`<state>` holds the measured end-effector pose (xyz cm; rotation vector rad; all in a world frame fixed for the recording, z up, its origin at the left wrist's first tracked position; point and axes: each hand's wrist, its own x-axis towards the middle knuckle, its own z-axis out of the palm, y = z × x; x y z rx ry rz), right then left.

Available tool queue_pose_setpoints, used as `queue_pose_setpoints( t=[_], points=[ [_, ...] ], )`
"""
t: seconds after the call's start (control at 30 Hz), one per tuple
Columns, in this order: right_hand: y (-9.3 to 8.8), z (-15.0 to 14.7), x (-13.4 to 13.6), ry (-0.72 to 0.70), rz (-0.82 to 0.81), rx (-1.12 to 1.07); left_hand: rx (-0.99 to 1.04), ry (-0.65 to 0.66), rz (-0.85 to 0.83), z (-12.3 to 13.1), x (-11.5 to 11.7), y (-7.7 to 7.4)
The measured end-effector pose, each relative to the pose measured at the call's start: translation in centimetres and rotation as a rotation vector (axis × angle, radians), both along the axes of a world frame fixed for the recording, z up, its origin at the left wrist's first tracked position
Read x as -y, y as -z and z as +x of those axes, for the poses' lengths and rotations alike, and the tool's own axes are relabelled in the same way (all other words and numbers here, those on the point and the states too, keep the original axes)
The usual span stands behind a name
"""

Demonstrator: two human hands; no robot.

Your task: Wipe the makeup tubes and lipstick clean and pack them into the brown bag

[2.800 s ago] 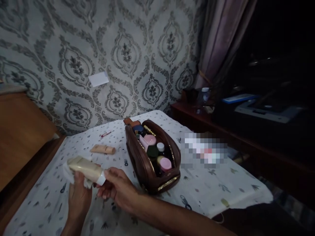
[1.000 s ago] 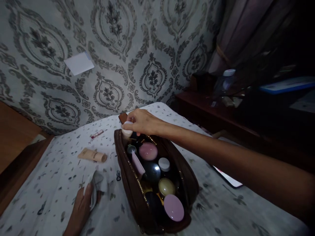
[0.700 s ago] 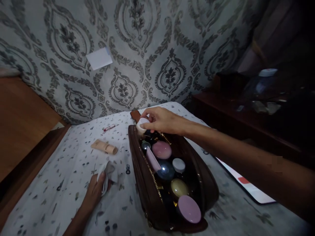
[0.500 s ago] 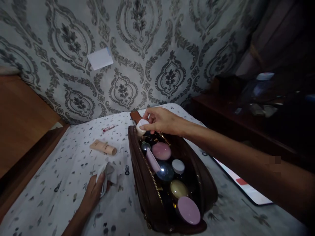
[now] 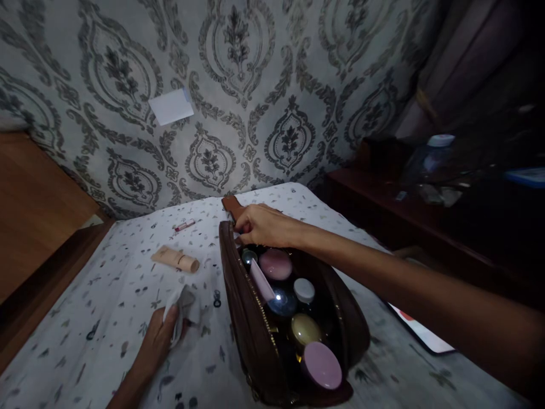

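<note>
An open brown toiletry bag (image 5: 249, 326) lies on the patterned sheet, packed with several jars and caps. My right hand (image 5: 261, 226) reaches into its far end, fingers curled down inside; what they hold, if anything, is hidden. My left hand (image 5: 158, 339) rests on the sheet to the left of the bag, fingers closed on a crumpled white cloth (image 5: 183, 305).
A beige tube (image 5: 175, 259) and a small pink stick (image 5: 184, 225) lie on the sheet (image 5: 85, 318) left of the bag. A flat white device (image 5: 421, 334) lies to the right. A dark wooden shelf with a water bottle (image 5: 430, 162) stands at the right, a patterned wall behind.
My right hand carried the cream tube from beside my left hand to the bag's far end and has now sunk lower into it; the white cap no longer shows. The left hand stays on the cloth.
</note>
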<state>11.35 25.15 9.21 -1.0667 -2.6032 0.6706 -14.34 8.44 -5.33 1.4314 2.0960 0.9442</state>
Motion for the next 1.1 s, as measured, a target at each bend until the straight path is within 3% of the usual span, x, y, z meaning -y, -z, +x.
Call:
queue_pose_setpoints(
  t=[0.27, 0.43, 0.63, 0.8, 0.93, 1.03, 1.1],
  points=[
    [0.4, -0.5, 0.2, 0.1, 0.052, 0.1, 0.005, 0.079, 0.03, 0.3, -0.1, -0.7],
    [0.5, -0.4, 0.1, 0.099, 0.059, 0.076, -0.003, 0.055, 0.017, 0.7, -0.1, -1.0],
    [-1.0, 1.6, 0.5, 0.15, 0.195, -0.208, 0.013, 0.072, -0.032, 0.5, 0.0, -1.2],
    [-1.0, 4.9, 2.4, 0.222, 0.234, -0.421, -0.006, -0.034, -0.01, -0.4, -0.2, -2.0],
    [0.4, 7.3, 5.2, 0.238, 0.173, -0.548, -0.173, -0.012, 0.073, -2.3, -2.7, -3.9],
    [1.6, 8.4, 7.6, 0.28, 0.157, -0.61, -0.347, 0.089, 0.213, -4.5, -6.4, -5.3],
    [2.4, 8.9, 9.1, 0.319, 0.159, -0.649, -0.498, 0.1, 0.209, -6.1, -9.4, -5.8]
  ],
)
